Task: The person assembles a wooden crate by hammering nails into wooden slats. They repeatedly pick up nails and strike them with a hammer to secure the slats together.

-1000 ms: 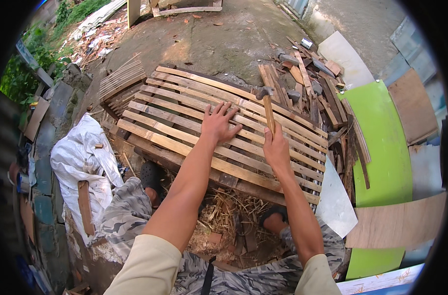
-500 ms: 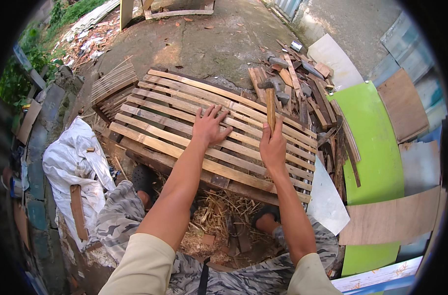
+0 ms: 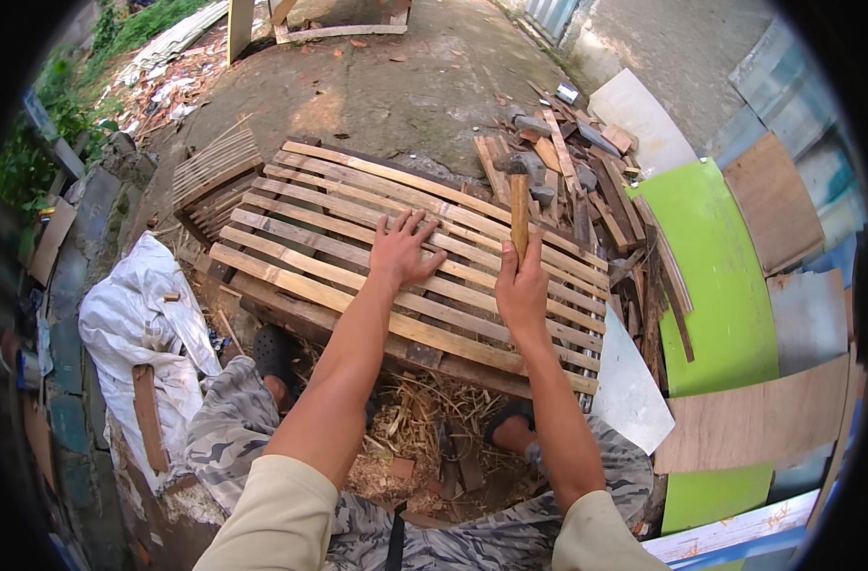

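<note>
A slatted wooden panel (image 3: 291, 277) of pale, bamboo-like strips lies across a darker frame in front of me. My left hand (image 3: 405, 251) rests flat on its middle slats with the fingers spread. To the right of it, my right hand (image 3: 522, 284) is wrapped round the wooden handle of a hammer (image 3: 520, 214). The hammer points away from me, over the panel's right part, and its head is hard to make out against the scrap behind. Whether the hammer touches a slat I cannot tell.
Scrap wood and stones (image 3: 586, 162) are heaped beyond the panel's right end. A green board (image 3: 720, 285) lies at the right. On the left are a white sack (image 3: 134, 305) and a smaller slatted piece (image 3: 215, 171). Shavings (image 3: 420, 419) cover the ground between my feet.
The hammer has tilted in my right hand, so its head shows less than before. My left hand stays on the slats. The whole view has shifted slightly.
</note>
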